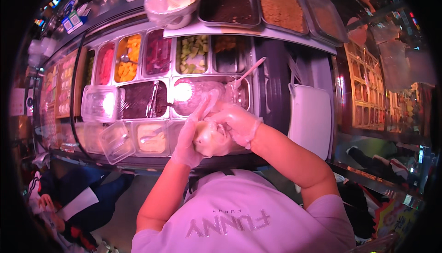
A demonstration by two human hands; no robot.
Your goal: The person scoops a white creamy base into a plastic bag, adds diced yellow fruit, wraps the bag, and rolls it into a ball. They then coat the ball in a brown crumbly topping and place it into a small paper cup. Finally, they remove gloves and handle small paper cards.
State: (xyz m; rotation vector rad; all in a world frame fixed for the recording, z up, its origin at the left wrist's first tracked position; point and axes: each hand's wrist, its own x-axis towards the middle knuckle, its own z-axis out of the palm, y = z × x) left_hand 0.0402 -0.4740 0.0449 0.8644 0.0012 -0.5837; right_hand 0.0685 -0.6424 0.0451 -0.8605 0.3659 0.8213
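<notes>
Pale bundle partly hidden, shirt cut off

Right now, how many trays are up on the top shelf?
3. The dark-filled tray is beside the bowl, the orange-brown-filled tray is right of that, and the clear tray is farthest right. The bowl could hide more.

Pink light glares off a clear container, edges curving darkly.
</notes>
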